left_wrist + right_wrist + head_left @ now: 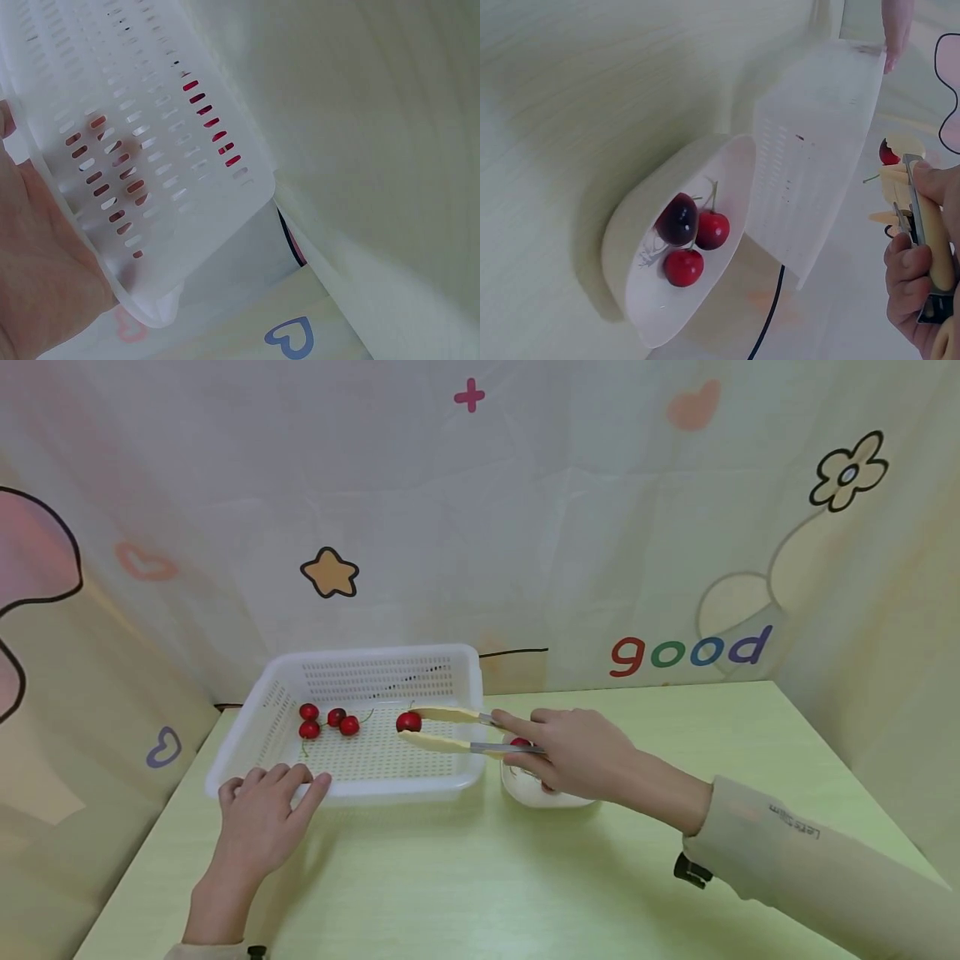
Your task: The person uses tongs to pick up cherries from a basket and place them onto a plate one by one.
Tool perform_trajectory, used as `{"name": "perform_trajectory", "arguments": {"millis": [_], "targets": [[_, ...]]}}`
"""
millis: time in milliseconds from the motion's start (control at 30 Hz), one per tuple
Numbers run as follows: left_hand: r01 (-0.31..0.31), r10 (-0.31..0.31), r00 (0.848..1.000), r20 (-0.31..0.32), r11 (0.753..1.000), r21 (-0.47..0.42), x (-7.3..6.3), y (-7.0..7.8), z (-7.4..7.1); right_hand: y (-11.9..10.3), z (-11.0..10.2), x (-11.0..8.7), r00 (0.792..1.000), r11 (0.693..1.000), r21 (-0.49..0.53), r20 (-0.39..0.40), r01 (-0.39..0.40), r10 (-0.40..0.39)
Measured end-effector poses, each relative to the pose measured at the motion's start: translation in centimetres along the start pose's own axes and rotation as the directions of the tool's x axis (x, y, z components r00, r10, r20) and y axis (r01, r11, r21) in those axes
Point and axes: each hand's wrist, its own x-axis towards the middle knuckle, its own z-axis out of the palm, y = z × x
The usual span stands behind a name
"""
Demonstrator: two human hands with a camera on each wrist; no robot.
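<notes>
My right hand (573,752) grips yellow-tipped metal tongs (931,244). Between the tips of the tongs is a red cherry (408,722), its stem showing in the right wrist view, where it stands above the rim of the white slotted basket (375,787). My left hand (262,814) holds the basket's near rim at the left, its fingers hooked over the edge and glimpsed through the slots in the left wrist view. Several cherries (348,725) lie in the basket's left part. Below my right hand, a white bowl (622,240) has three cherries (683,268) inside.
The pale green table (420,893) carries the basket and, to its right, the bowl. A printed curtain (525,527) hangs close behind the table's far edge and along both sides. A dark cord (771,315) runs behind the basket.
</notes>
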Motion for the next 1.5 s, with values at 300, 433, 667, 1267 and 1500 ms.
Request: {"name": "perform_trajectory", "arguments": {"millis": [300,433,667,1267,1500], "targets": [[0.011,-0.011,1.000,0.009,1.000,0.003,0.0,0.1,0.0,0.9,0.2,-2.3,0.997,0.996,-0.037,-0.008,-0.076,0.076],[0.013,-0.013,1.000,0.013,1.000,0.003,0.0,0.1,0.0,1.4,0.2,-3.6,0.996,0.997,-0.036,-0.044,-0.073,0.071],[0.017,-0.017,1.000,0.018,1.000,0.008,0.0,0.1,-0.1,2.3,0.3,-5.7,0.994,0.997,-0.034,-0.093,-0.064,0.060],[0.017,-0.018,1.000,0.016,1.000,0.007,0.0,0.2,0.0,3.1,0.6,-9.7,0.981,0.986,-0.032,-0.118,-0.161,0.156],[0.016,-0.016,1.000,0.013,1.000,0.001,0.0,0.2,0.0,3.6,1.4,-10.7,0.980,0.984,-0.031,-0.103,-0.176,0.172]]}}
